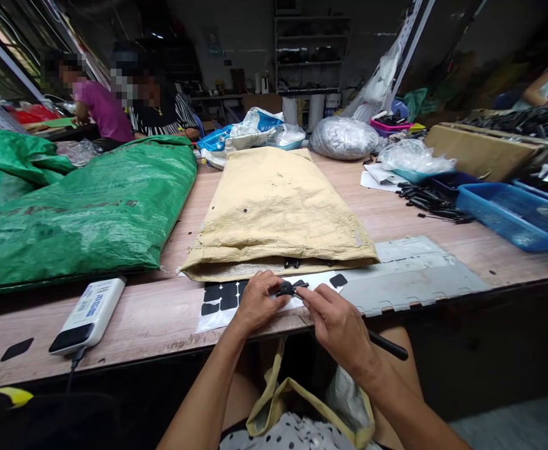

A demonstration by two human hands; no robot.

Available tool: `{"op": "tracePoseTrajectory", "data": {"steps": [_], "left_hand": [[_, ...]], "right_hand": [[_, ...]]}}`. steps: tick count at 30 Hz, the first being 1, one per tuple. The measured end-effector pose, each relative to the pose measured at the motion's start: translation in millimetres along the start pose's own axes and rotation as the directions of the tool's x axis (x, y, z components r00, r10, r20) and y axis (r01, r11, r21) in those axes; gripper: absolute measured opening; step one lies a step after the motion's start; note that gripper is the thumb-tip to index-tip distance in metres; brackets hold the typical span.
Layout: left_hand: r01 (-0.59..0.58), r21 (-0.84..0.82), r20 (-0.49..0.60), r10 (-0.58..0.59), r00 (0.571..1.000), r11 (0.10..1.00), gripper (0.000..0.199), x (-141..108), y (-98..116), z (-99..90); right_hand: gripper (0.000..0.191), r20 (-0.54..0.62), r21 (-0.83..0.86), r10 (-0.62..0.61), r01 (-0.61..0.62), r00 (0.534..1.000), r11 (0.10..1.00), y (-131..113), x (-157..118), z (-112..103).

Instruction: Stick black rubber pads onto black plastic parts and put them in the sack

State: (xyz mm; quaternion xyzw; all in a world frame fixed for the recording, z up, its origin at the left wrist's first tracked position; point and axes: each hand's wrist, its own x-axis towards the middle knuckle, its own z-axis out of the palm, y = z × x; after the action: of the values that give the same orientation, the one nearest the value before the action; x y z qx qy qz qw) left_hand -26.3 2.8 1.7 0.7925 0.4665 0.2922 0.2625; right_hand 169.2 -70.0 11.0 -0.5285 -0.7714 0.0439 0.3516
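Observation:
Between the fingertips of my left hand [260,301] is a small rounded black part [285,289], pinched just over the table's front edge. My right hand [337,322] is closed, its thumb and forefinger at the right side of that part, where a thin dark piece sticks out. A black rod [388,345] pokes out behind the right palm; its middle is hidden by the hand. Under both hands lies a white sheet with black rounded-square stickers [229,295]. Just beyond, the mouth of a tan woven sack [274,206] faces me, with small black pieces [291,263] at its opening.
A green woven sack [81,206] and a white power bank [89,315] with a cable are at left. A grey board [423,275] lies to the right. Farther right are black parts [435,203] and a blue tray [512,212]. Two people [102,109] sit across, left.

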Motion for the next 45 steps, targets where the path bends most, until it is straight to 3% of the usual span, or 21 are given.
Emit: {"op": "tracePoseTrajectory", "data": {"steps": [3,8,13,17,22,28,45], "left_hand": [[0.004,-0.01,-0.007,-0.004,1.0,1.0,0.007,-0.3,0.5,0.9],[0.02,-0.019,-0.018,-0.02,1.0,1.0,0.016,0.0,1.6,1.0],[0.015,-0.014,-0.024,-0.016,1.0,1.0,0.016,-0.1,3.4,0.1],[0.014,-0.009,-0.026,-0.014,1.0,1.0,0.018,0.0,4.7,0.6],[0.024,-0.021,-0.033,-0.025,0.999,0.999,0.017,0.4,4.9,0.6],[0.033,-0.06,0.001,-0.033,0.999,0.998,0.011,0.7,0.6,-1.0],[0.029,-0.004,0.017,-0.029,0.999,1.0,0.017,-0.8,3.7,-2.3]], "right_hand": [[0.034,-0.003,0.001,0.039,-0.039,0.999,0.999,4.4,-0.1,-2.8],[0.034,-0.136,0.063,0.076,-0.067,0.988,0.996,10.8,0.5,-12.0],[0.033,-0.041,0.005,0.084,-0.084,0.996,0.996,12.9,-4.8,-7.6],[0.031,-0.129,0.002,0.125,-0.126,0.984,0.992,22.2,-2.4,-11.5],[0.024,-0.136,-0.165,0.135,-0.157,0.981,0.974,49.4,3.5,-18.0],[0.019,-0.117,-0.342,0.05,-0.087,0.992,0.936,73.8,-0.4,-7.9],[0.02,-0.155,-0.41,0.093,-0.149,0.984,0.9,71.1,-3.4,1.2]]}}
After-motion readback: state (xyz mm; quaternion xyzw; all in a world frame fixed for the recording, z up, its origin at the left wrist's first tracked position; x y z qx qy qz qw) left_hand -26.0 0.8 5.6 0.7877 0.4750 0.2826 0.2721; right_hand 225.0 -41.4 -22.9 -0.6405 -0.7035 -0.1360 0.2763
